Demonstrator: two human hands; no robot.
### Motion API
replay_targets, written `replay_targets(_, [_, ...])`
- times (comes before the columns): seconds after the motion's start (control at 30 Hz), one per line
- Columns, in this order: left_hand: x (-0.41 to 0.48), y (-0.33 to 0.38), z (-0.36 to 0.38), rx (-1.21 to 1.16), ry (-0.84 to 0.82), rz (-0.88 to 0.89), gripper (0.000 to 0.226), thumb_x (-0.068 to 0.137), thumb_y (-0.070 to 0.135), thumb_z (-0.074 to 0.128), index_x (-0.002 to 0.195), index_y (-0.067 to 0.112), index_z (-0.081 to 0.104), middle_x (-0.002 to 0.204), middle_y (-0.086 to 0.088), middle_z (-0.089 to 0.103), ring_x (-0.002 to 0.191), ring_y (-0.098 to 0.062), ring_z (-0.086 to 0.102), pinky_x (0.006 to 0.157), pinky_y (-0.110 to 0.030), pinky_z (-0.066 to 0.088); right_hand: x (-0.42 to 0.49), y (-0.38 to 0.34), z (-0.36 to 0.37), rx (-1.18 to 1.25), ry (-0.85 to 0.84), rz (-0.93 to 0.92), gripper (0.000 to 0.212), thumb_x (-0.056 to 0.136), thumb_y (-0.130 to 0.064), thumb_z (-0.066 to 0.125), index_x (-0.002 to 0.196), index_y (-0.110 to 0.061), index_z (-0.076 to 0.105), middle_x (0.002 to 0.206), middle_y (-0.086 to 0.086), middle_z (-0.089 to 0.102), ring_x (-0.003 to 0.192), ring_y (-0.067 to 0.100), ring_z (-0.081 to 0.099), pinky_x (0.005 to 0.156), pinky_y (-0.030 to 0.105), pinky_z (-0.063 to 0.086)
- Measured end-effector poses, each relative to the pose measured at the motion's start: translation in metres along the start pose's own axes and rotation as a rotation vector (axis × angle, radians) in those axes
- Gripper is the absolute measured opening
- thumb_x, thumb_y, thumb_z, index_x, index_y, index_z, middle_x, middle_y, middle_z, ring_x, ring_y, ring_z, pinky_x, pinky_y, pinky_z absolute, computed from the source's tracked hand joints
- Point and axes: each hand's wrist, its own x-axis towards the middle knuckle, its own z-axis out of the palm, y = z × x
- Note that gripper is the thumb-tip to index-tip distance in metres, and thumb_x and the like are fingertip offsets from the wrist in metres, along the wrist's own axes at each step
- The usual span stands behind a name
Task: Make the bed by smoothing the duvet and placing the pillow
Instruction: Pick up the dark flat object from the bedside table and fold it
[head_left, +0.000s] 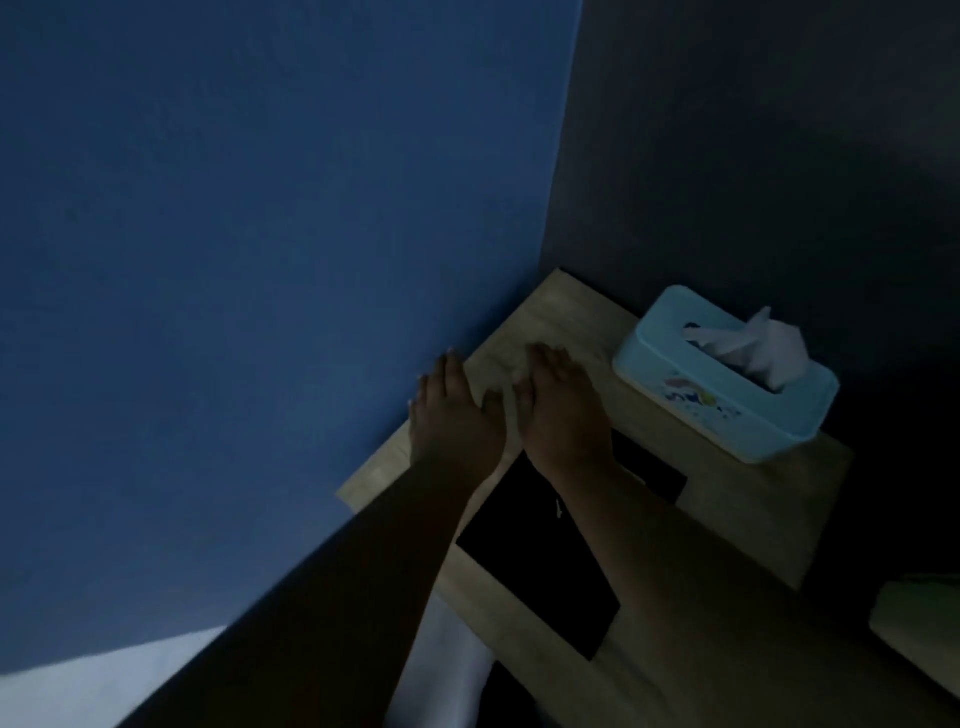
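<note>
**Desk:** Hands first, head view. Where are they, and what are they doing?

**Photographer:** Both reach forward side by side over a pale wooden bedside table (727, 519) in a dim room. The left hand (457, 415) lies palm down at the table's edge by the blue wall (234, 260), fingers extended and close together. The right hand (561, 410) sits just beside it, also palm down and flat, fingers pointing toward the corner. Neither pinches or grips anything I can make out. A pale patch shows beneath the fingertips, too blurred to tell whether it is paper or glare.

**Desk:** What else is on the table?

**Photographer:** A light blue tissue box (727, 384) stands near the far right corner, a white tissue (758, 343) rising from its slot. A flat black rectangle (540, 577) lies under the forearms, partly hidden by them; a second dark strip shows behind the right wrist.

**Desk:** And the bedding, the duvet, the pillow?

**Photographer:** White bedding (104, 680) fills the lower left corner, running under the left forearm to the table's near edge. Whether it is duvet or sheet, I cannot tell. I cannot pick out a pillow. A pale object (919, 629) sits at the right edge, cut off and unclear.
</note>
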Motion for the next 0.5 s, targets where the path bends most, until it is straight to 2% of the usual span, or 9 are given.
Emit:
replay_targets(0.2, [-0.039, -0.023, 0.020, -0.020, 0.079, -0.034, 0.066, 0.098, 0.040, 0.034, 0.151, 0.013, 0.006, 0.161, -0.005, 0.007, 0.148, -0.023, 0.004, 0.121, -0.040, 0.007, -0.025, -0.003, 0.019, -0.019, 0.017, -0.092, 0.059, 0.097, -0.039, 0.020, 0.138, -0.004, 0.043, 0.143, 0.015, 0.047, 0.139, 0.028, 0.034, 0.114, 0.038, 0.022])
replay_targets(0.33, [-0.083, -0.042, 0.036, -0.064, 0.162, -0.040, 0.064, 0.098, 0.036, 0.035, 0.151, 0.011, 0.008, 0.160, -0.007, 0.009, 0.148, -0.022, 0.006, 0.121, -0.040, 0.010, -0.058, -0.001, 0.032, -0.010, -0.019, -0.162, 0.050, 0.101, -0.034, 0.029, 0.143, -0.007, 0.036, 0.149, 0.012, 0.039, 0.143, 0.024, 0.026, 0.117, 0.037, 0.015])
replay_targets(0.5, [-0.166, -0.062, 0.044, -0.071, 0.236, -0.072, 0.064, 0.099, 0.038, 0.033, 0.151, 0.012, 0.008, 0.161, -0.005, 0.008, 0.148, -0.021, 0.005, 0.121, -0.038, 0.007, -0.136, -0.005, 0.026, 0.032, 0.033, -0.278, 0.047, 0.100, -0.032, 0.033, 0.139, -0.007, 0.041, 0.144, 0.012, 0.047, 0.134, 0.028, 0.038, 0.115, 0.036, 0.023])
